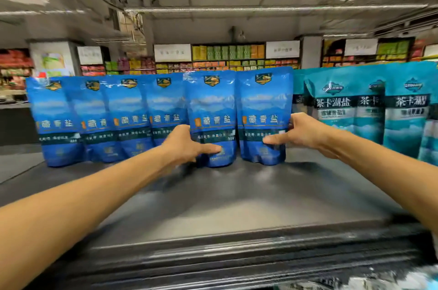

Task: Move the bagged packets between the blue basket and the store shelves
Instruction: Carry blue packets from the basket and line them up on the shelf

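Observation:
Several blue bagged packets stand upright in a row on a dark shelf top. My left hand holds the left edge of one blue packet, its thumb lying across the lower front. My right hand pinches the right edge of the rightmost blue packet, thumb on the front and fingers behind. These two packets stand side by side with a narrow gap between them. The other blue packets overlap each other to the left. The blue basket is out of view.
Teal packets stand close to the right of the blue row, right beside my right hand. The shelf's front lip runs across the bottom. Bare shelf surface lies in front of the packets. Far store shelves fill the background.

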A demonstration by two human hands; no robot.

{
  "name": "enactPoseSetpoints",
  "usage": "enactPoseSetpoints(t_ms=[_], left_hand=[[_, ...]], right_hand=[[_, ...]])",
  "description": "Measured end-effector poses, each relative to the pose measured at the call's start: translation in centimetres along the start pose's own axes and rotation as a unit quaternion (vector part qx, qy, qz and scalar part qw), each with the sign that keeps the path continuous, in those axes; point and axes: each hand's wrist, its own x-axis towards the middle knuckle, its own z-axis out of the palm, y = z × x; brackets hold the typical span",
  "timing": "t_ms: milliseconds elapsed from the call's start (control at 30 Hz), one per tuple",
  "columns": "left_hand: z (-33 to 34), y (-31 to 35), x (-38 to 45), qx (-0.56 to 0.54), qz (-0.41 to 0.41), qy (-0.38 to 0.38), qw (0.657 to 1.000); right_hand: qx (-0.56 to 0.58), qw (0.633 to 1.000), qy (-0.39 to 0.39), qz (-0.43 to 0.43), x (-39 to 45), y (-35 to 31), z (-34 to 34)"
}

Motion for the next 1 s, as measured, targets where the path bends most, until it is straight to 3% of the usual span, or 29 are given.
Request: enactPoseSetpoints(t_ms=[100, 233, 367, 567, 1000], left_hand=[[-0.1, 0.1, -0.1, 0.178, 0.01, 0.063, 0.982], [-0.1, 0.7, 0.6, 0.285, 0.022, 0.073, 0.955], [-0.3, 1.1, 1.4, 0.243, -0.012, 0.018, 0.97], [-0.4, 1.3, 2.4, 0.225, -0.025, 0.001, 0.974], [-0.6, 1.8, 3.2, 0.349, -0.034, -0.007, 0.936]], right_hand=[[0.014, 0.999, 0.02, 0.022, 0.5, 0.3, -0.1], [0.026, 0.999, 0.027, 0.029, 1.7, 0.2, 0.4], [0.022, 0.999, 0.023, 0.039, 2.9, 0.2, 0.4], [0.047, 0.998, 0.02, 0.032, 3.5, 1.4, 0.0], [0.011, 0.996, 0.057, 0.071, 5.6, 0.5, 2.1]])
